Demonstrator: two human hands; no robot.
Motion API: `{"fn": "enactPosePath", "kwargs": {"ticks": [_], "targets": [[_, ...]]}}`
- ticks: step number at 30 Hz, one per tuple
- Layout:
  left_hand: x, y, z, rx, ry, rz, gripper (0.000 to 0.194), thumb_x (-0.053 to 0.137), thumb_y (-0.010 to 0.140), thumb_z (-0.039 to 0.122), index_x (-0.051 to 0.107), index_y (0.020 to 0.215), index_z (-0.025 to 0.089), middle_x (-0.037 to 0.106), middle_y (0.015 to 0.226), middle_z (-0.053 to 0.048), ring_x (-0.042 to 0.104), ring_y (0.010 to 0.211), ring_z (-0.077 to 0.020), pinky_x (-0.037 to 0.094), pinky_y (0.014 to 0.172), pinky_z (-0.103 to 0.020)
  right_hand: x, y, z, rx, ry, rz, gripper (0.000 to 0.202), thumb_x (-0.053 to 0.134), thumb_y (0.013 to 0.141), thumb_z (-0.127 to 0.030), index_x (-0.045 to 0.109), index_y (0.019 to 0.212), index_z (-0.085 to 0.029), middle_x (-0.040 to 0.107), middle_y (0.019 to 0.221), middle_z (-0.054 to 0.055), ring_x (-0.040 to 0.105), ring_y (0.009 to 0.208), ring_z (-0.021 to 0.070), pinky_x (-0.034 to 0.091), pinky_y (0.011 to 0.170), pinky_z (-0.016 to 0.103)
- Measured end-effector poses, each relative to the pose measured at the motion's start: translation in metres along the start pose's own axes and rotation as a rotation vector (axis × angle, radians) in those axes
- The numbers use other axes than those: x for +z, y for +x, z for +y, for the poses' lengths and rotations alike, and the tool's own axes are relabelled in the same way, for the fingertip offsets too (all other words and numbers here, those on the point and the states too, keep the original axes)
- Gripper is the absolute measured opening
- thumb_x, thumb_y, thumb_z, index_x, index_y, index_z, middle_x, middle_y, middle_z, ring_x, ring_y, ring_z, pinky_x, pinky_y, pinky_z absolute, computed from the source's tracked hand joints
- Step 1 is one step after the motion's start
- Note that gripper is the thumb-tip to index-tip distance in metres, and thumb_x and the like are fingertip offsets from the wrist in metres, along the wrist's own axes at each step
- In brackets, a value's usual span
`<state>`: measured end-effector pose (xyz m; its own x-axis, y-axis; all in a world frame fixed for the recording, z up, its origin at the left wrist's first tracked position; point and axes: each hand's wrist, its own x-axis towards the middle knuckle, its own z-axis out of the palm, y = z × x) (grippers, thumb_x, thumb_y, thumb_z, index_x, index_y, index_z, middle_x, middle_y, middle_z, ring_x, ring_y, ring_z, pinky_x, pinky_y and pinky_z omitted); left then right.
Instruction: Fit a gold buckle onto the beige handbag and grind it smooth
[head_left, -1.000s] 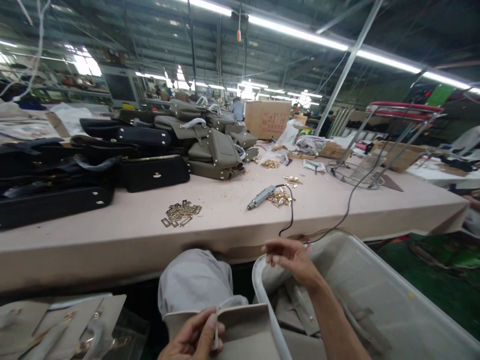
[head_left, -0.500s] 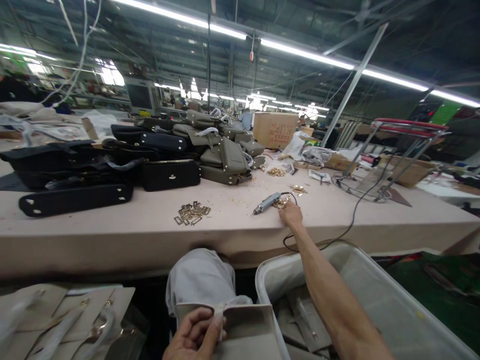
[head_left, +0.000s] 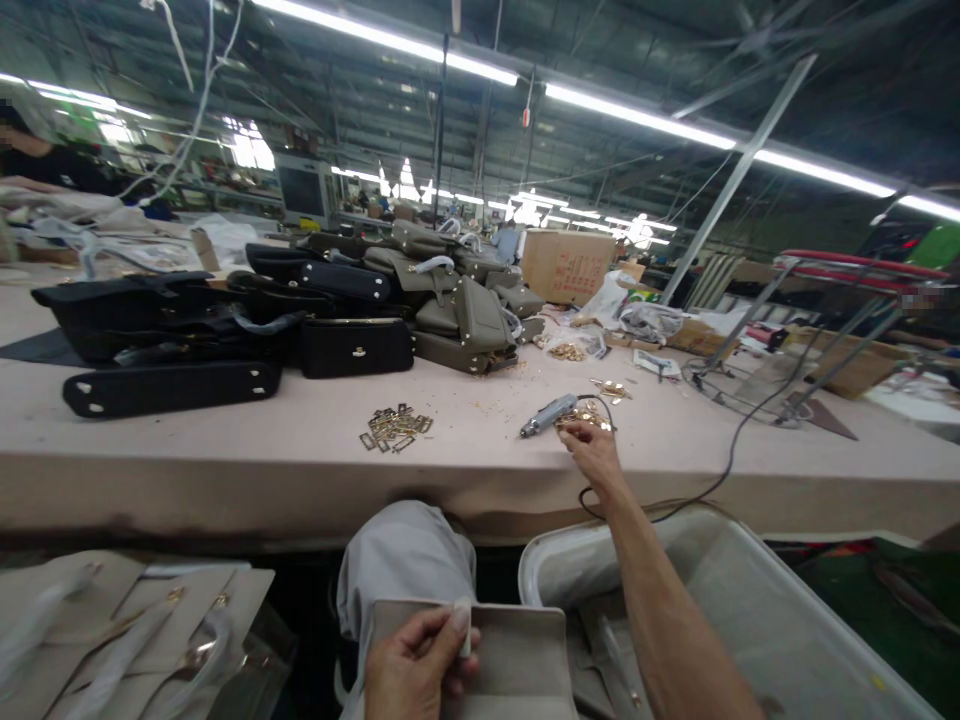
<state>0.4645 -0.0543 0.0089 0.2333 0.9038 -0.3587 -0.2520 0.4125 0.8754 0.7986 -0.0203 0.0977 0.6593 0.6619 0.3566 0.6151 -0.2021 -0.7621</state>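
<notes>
My left hand [head_left: 420,655] is closed at the bottom of the view, thumb and fingers pinching a pale strap [head_left: 463,622] of a beige handbag [head_left: 517,650]. The bag lies open across my lap. My right hand [head_left: 596,455] reaches out to the table edge. Its fingers are drawn together at a pile of gold metal fittings [head_left: 592,413]; whatever they grip is too small to make out. Just left of those fingers lies a grey electric screwdriver [head_left: 550,414] with a dark cord. Further left is a heap of rectangular metal buckles [head_left: 395,427].
Black bags [head_left: 357,347] and olive bags [head_left: 469,325] crowd the table [head_left: 465,400]. Beyond stands a cardboard box [head_left: 566,265]. A red-rimmed metal stool [head_left: 847,270] rests at right. Below are a white bin [head_left: 787,600] and beige bags [head_left: 67,630]. A person [head_left: 52,160] is at far left.
My right hand has shifted slightly at the fittings pile, its fingers now showing drawn together. My left hand still pinches the strap. The view has turned a little left, bringing in the person.
</notes>
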Motion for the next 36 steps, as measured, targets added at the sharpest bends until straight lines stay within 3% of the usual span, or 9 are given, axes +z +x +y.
{"fn": "enactPosePath", "kwargs": {"ticks": [4, 7, 12, 17, 23, 31, 36], "targets": [[0.016, -0.003, 0.017, -0.011, 0.035, -0.076, 0.038, 0.093, 0.061, 0.052, 0.081, 0.067, 0.016, 0.075, 0.063, -0.01, 0.066, 0.05, -0.0161, 0.036, 0.039, -0.019, 0.001, -0.077, -0.039, -0.001, 0.26, -0.094, 0.025, 0.071, 0.089, -0.042, 0.069, 0.096, -0.019, 0.061, 0.07, -0.001, 0.054, 0.061, 0.0113, 0.046, 0.06, 0.025], [0.02, 0.002, 0.016, -0.047, 0.007, -0.111, 0.036, 0.091, 0.066, 0.045, 0.082, 0.073, 0.011, 0.075, 0.066, -0.011, 0.066, 0.051, -0.0146, 0.038, 0.042, -0.018, 0.005, -0.135, -0.069, 0.004, 0.53, -0.161, 0.036, 0.078, 0.086, -0.033, 0.068, 0.119, -0.023, 0.066, 0.081, 0.001, 0.058, 0.063, 0.0124, 0.047, 0.057, 0.025], [0.015, 0.002, 0.013, -0.106, -0.037, -0.165, 0.039, 0.091, 0.068, 0.041, 0.084, 0.086, 0.008, 0.077, 0.072, -0.011, 0.068, 0.055, -0.0147, 0.05, 0.052, -0.021, 0.021, -0.195, -0.086, 0.066, 0.449, -0.293, 0.026, 0.078, 0.087, -0.031, 0.076, 0.111, -0.022, 0.07, 0.085, 0.004, 0.06, 0.063, 0.0121, 0.05, 0.055, 0.024], [0.014, 0.003, 0.014, -0.147, -0.113, -0.25, 0.043, 0.092, 0.067, 0.039, 0.084, 0.095, 0.006, 0.077, 0.072, -0.011, 0.068, 0.057, -0.0141, 0.053, 0.055, -0.021, 0.032, -0.2, -0.073, 0.03, 0.406, -0.376, 0.015, 0.075, 0.09, -0.028, 0.08, 0.104, -0.024, 0.071, 0.092, 0.003, 0.061, 0.068, 0.0115, 0.051, 0.061, 0.024], [0.008, 0.006, 0.011, -0.148, -0.128, -0.294, 0.04, 0.089, 0.07, 0.032, 0.084, 0.1, 0.006, 0.079, 0.075, -0.012, 0.071, 0.059, -0.0152, 0.057, 0.058, -0.022, 0.033, -0.197, -0.068, 0.004, 0.334, -0.463, 0.016, 0.072, 0.093, -0.028, 0.08, 0.106, -0.025, 0.069, 0.091, 0.003, 0.059, 0.065, 0.011, 0.048, 0.058, 0.026], [0.001, 0.004, 0.016, -0.128, -0.088, -0.321, 0.029, 0.077, 0.077, 0.016, 0.083, 0.104, 0.007, 0.078, 0.071, -0.01, 0.07, 0.057, -0.0133, 0.058, 0.059, -0.021, 0.041, -0.201, -0.072, -0.112, 0.168, -0.415, 0.012, 0.074, 0.091, -0.029, 0.078, 0.1, -0.023, 0.072, 0.095, 0.005, 0.068, 0.084, 0.0172, 0.056, 0.074, 0.03], [0.0, 0.005, 0.016, -0.12, -0.074, -0.333, 0.03, 0.073, 0.076, 0.011, 0.084, 0.104, 0.008, 0.078, 0.07, -0.009, 0.07, 0.057, -0.0126, 0.059, 0.06, -0.021, 0.043, -0.2, -0.075, -0.162, 0.158, -0.425, 0.011, 0.073, 0.092, -0.028, 0.079, 0.1, -0.023, 0.071, 0.094, 0.005, 0.068, 0.084, 0.0178, 0.055, 0.073, 0.032]]}}
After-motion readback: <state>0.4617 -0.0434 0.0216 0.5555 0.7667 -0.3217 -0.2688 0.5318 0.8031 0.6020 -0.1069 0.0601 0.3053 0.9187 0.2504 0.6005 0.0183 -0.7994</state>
